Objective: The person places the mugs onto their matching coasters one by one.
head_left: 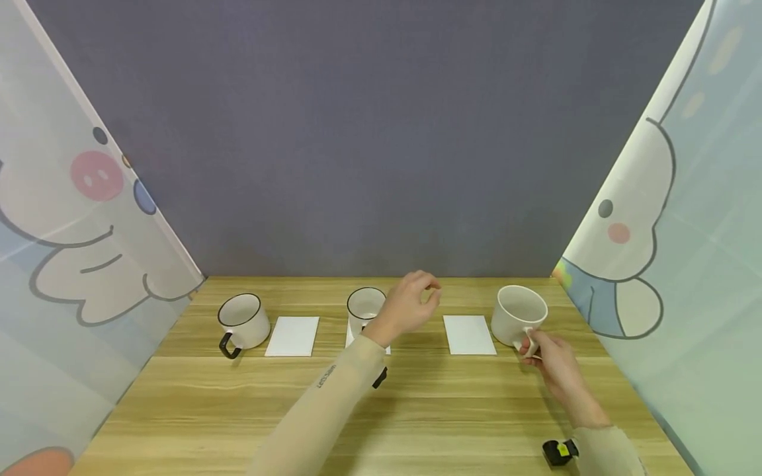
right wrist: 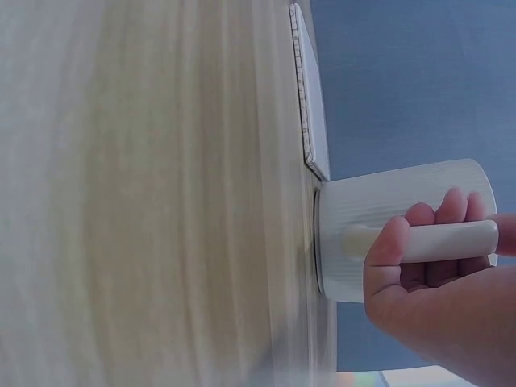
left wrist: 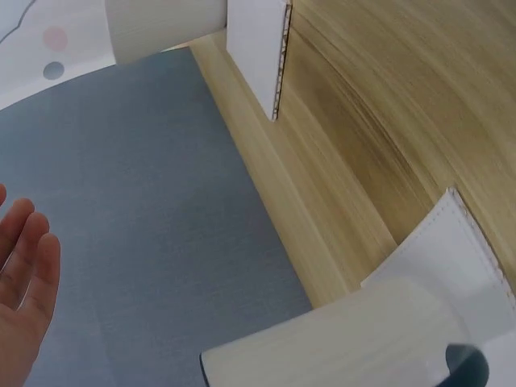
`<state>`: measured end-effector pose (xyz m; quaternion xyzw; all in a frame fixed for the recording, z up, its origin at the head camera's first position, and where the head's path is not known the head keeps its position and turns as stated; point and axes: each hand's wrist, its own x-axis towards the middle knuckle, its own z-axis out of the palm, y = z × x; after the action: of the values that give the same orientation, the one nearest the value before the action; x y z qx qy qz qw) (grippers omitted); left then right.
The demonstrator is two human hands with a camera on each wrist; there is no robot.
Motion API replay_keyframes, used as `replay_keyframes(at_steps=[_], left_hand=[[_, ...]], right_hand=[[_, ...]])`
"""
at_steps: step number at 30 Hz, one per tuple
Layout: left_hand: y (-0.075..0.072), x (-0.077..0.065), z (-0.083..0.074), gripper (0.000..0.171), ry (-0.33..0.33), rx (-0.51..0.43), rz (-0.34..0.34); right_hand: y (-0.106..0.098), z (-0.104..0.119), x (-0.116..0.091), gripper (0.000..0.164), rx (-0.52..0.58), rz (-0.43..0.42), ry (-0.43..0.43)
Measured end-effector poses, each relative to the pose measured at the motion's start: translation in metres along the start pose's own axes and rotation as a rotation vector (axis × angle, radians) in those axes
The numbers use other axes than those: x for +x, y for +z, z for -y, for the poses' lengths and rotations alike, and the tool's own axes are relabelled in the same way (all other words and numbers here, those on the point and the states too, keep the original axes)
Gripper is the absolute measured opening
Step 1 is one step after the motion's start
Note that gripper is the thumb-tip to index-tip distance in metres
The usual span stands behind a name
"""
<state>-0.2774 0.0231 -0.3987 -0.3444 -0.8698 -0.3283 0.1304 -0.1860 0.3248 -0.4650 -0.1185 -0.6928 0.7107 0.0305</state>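
On the right, my right hand (head_left: 558, 367) grips the handle of a plain white mug (head_left: 510, 325). The right wrist view shows its fingers (right wrist: 390, 242) curled round that handle, with the mug (right wrist: 367, 201) upright at the tabletop. My left hand (head_left: 412, 303) is held in the air just right of the middle mug (head_left: 359, 305), which has a black rim; the fingers are relaxed and hold nothing. That forearm partly hides the middle mug, which stands on a white square coaster (head_left: 350, 337). In the left wrist view, the left hand (left wrist: 28, 282) appears at the edge.
A black-rimmed mug (head_left: 253, 327) with a black handle stands at the left. Beside it lies a white square coaster (head_left: 293, 336); another coaster (head_left: 469, 334) lies left of the plain mug. A grey panel (head_left: 381, 145) closes off the back of the wooden table (head_left: 452, 423), with printed curtains at both sides.
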Motion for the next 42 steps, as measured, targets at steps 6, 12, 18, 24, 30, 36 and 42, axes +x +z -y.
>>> replay_keyframes(at_steps=[6,12,18,24,30,36,42], left_hand=[[0.008,0.008,-0.004,0.02,0.007,0.047,0.035],[0.013,0.015,-0.012,0.022,0.046,0.114,0.074],[0.022,0.019,-0.012,0.021,0.046,0.168,0.109],[0.037,0.02,-0.005,0.021,0.026,0.196,0.131],[0.052,0.018,0.006,0.021,-0.011,0.224,0.172],[0.064,0.013,0.014,0.018,-0.025,0.233,0.222],[0.076,0.009,0.021,0.021,-0.034,0.25,0.261]], right_hand=[[-0.001,0.0,-0.001,0.037,0.005,-0.004,0.013],[0.001,0.0,0.0,0.036,-0.008,-0.002,0.012],[0.003,-0.002,0.002,0.038,-0.031,0.013,0.006],[0.003,-0.003,0.002,0.035,-0.008,-0.007,-0.001],[0.003,-0.001,0.002,0.036,-0.012,-0.014,-0.008],[0.003,-0.001,0.001,0.036,-0.024,-0.006,-0.013],[0.003,-0.002,0.003,0.035,-0.026,-0.01,-0.011]])
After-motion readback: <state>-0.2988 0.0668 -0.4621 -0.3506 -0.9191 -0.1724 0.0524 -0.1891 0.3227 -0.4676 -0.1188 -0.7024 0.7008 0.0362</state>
